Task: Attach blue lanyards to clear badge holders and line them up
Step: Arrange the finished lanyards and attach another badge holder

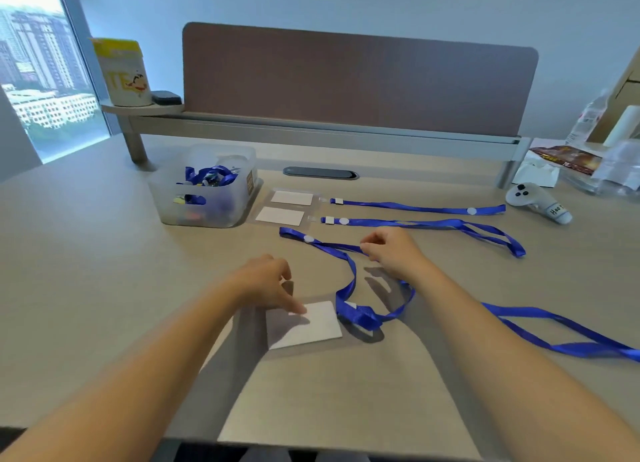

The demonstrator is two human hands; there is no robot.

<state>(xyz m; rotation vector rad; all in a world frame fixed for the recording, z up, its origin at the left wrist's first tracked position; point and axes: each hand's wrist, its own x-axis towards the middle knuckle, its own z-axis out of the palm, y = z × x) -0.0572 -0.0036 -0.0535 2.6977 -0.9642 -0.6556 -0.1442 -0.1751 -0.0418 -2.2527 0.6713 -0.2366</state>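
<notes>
A clear badge holder with a white card [306,324] lies near the desk's front. My left hand [268,281] presses a fingertip on its upper left corner. A loose blue lanyard [349,285] loops beside the holder and trails off to the right. My right hand [389,250] pinches this lanyard's strap just above the desk. Farther back, two finished badge holders [292,198] [280,216] lie one behind the other, each with its blue lanyard [415,207] [433,224] stretched to the right.
A translucent bin [204,188] holding more blue lanyards stands at the left of the finished badges. A white controller [535,205] lies at the right, with bags and a bottle [588,118] behind it. A brown divider panel [356,84] closes the back.
</notes>
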